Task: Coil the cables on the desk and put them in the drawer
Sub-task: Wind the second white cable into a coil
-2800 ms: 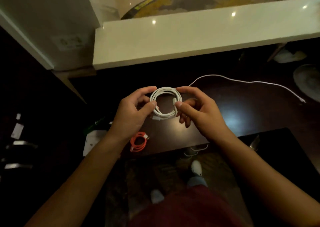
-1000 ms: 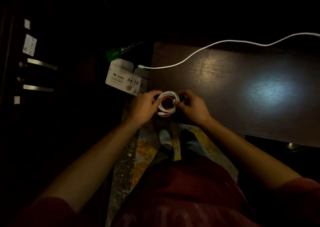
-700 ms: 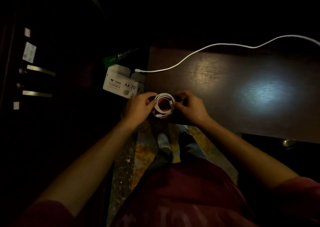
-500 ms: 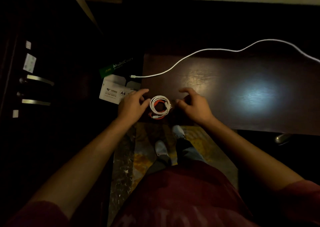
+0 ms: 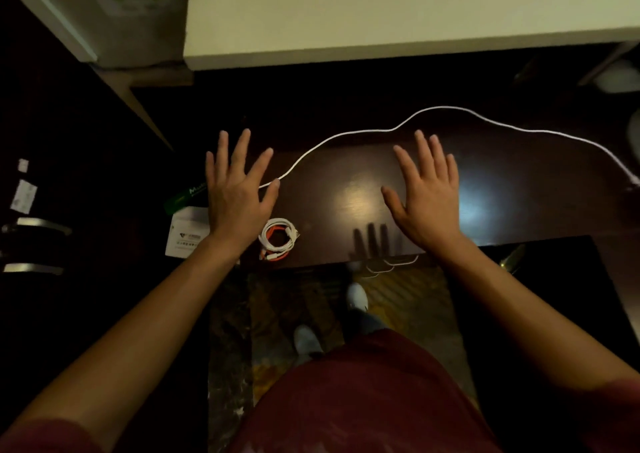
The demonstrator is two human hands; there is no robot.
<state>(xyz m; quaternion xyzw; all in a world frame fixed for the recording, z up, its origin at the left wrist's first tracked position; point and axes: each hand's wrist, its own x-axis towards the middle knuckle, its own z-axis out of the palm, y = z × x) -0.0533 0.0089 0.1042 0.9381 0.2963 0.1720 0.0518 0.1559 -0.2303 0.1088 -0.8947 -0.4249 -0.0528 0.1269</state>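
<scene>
A coiled white cable lies on top of a coiled orange cable at the near left corner of the dark wooden desk. A long loose white cable runs across the desk's far side from left to right. My left hand hovers with fingers spread just above and left of the coils, its thumb near the loose cable's left end. My right hand is spread flat over the middle of the desk. Neither hand holds anything.
A white ledge runs along the back. Left of the desk, low down, are a white paper-ream box and a green package. Metal drawer handles show at far left. My feet stand on patterned floor below the desk edge.
Both hands set the white coil on the orange one, let go, then lifted and moved forward with fingers spread. The camera tilted up, bringing the white ledge back into view.
</scene>
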